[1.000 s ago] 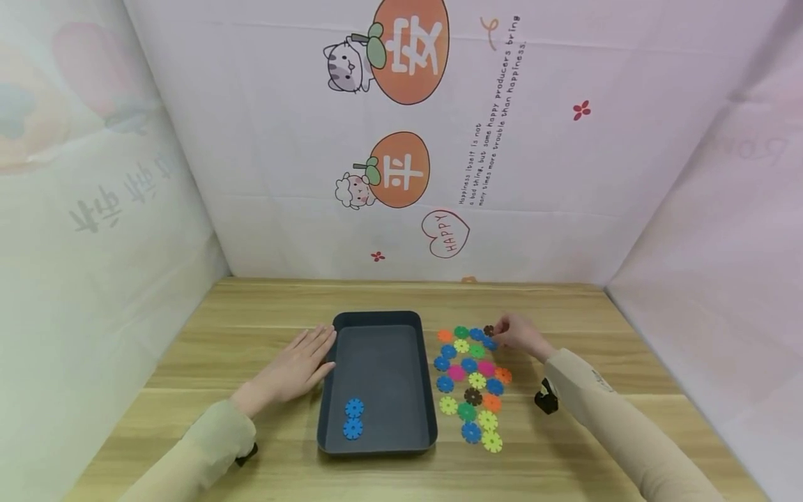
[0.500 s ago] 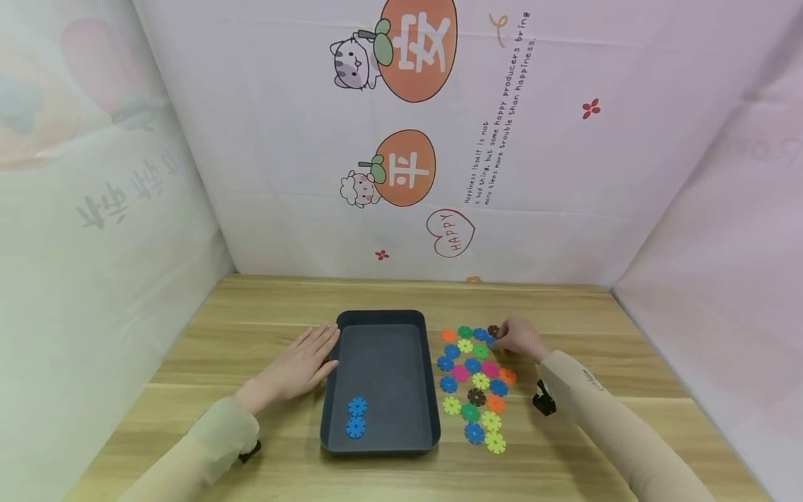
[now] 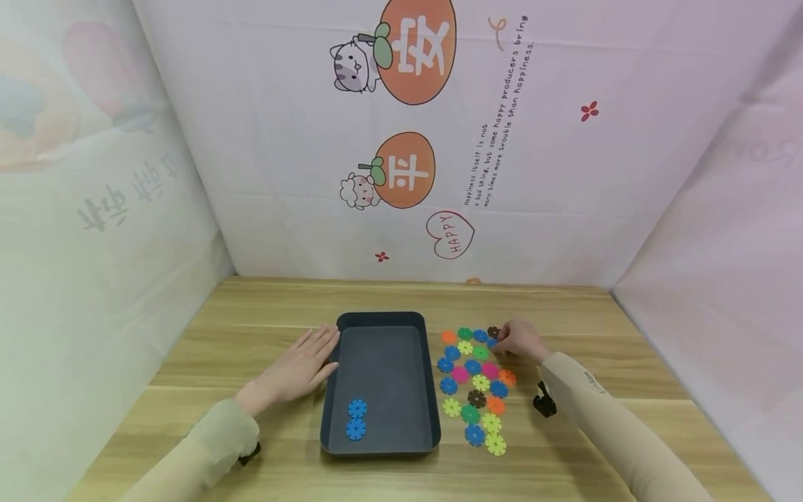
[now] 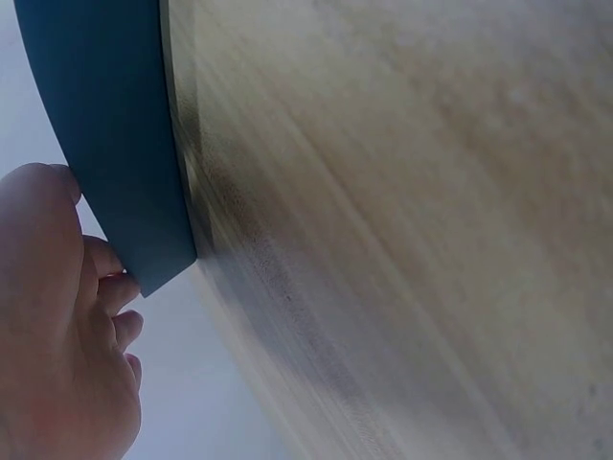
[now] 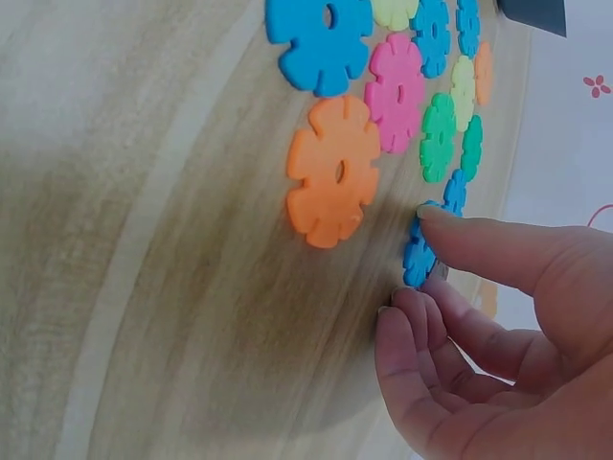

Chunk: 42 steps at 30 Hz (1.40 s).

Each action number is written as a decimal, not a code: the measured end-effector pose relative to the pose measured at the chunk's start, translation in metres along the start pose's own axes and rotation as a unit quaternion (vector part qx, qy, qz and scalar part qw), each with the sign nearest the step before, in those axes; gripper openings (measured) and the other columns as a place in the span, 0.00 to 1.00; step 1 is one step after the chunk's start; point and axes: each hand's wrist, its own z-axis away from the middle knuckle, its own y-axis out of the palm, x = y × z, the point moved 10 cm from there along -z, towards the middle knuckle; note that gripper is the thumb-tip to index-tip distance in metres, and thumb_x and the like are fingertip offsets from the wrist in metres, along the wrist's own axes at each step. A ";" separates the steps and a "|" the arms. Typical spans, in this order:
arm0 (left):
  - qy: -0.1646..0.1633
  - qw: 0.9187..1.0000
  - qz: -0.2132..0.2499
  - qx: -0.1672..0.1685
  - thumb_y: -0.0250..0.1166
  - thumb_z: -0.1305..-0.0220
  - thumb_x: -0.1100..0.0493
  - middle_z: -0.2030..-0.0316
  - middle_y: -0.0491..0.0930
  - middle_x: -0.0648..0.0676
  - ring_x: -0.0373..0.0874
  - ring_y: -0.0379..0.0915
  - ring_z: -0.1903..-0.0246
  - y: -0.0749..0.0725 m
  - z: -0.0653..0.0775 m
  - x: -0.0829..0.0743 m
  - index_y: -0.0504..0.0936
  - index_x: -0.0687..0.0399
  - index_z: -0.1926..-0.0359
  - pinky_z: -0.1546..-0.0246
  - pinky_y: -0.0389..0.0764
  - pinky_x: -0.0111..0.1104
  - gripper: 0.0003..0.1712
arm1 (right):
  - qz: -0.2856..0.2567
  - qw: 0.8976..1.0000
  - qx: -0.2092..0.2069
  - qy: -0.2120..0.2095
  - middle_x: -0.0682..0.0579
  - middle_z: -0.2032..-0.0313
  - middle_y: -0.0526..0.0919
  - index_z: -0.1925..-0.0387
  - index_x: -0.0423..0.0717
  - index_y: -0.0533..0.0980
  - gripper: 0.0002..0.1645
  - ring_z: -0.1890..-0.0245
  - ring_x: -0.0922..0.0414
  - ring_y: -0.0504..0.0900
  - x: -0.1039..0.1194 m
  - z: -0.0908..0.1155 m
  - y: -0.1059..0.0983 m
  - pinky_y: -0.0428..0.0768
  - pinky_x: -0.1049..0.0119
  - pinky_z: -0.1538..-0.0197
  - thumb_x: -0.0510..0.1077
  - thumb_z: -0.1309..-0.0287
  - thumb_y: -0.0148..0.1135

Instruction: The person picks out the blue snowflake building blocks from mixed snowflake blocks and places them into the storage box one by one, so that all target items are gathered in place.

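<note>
My left hand (image 3: 295, 366) lies with its fingers extended on the left rim of a dark grey tray (image 3: 385, 362); in the left wrist view its fingertips touch the tray's outer wall (image 4: 115, 125). Two blue snowflake discs (image 3: 356, 418) lie near the tray's front left corner. At the far right of the loose discs, my right hand (image 3: 522, 339) pinches a blue snowflake disc (image 5: 418, 255) between thumb and fingers, low at the tabletop. Part of that disc is hidden by the thumb. A brown disc (image 3: 493, 332) lies just beyond it.
Several flat notched discs in blue, yellow, green, pink, orange and brown are spread right of the tray, such as a pink disc (image 3: 460, 374) and an orange disc (image 5: 333, 172). White printed cloth (image 3: 533, 244) walls the wooden table (image 3: 282, 300) at the back and sides.
The head view has shifted slightly. Both hands keep nearly the same places, the left at the tray rim and the right at the blue snowflake disc.
</note>
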 end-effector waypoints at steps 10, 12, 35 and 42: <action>-0.003 1.000 0.004 0.006 0.49 0.23 0.46 0.24 0.54 0.63 0.59 0.48 0.23 -0.001 0.003 -0.001 0.55 0.64 0.24 0.24 0.54 0.55 0.37 | -0.025 0.999 0.023 0.002 0.54 0.81 0.70 0.79 0.40 0.70 0.16 0.80 0.60 0.69 -0.001 0.001 0.002 0.71 0.68 0.73 0.37 0.49 0.72; -0.003 1.000 0.007 0.005 0.49 0.23 0.46 0.23 0.54 0.63 0.59 0.48 0.23 -0.002 0.003 -0.001 0.55 0.64 0.24 0.24 0.54 0.55 0.37 | -0.035 0.999 0.020 -0.001 0.49 0.76 0.75 0.72 0.35 0.72 0.13 0.76 0.56 0.74 0.000 0.003 -0.001 0.77 0.65 0.70 0.35 0.49 0.71; -0.007 1.000 0.009 0.005 0.49 0.23 0.46 0.23 0.54 0.62 0.58 0.48 0.23 -0.003 0.002 0.004 0.55 0.63 0.24 0.24 0.53 0.55 0.37 | -0.089 0.991 0.083 -0.052 0.44 0.64 0.82 0.59 0.33 0.76 0.08 0.64 0.48 0.84 0.080 0.012 0.003 0.87 0.55 0.55 0.34 0.39 0.61; -0.005 1.000 0.003 0.012 0.47 0.22 0.44 0.23 0.53 0.61 0.58 0.47 0.22 0.000 0.000 0.003 0.54 0.63 0.24 0.23 0.53 0.54 0.37 | -0.105 0.987 0.100 -0.067 0.43 0.65 0.83 0.61 0.35 0.76 0.05 0.63 0.45 0.85 0.112 0.014 0.015 0.87 0.54 0.55 0.34 0.38 0.61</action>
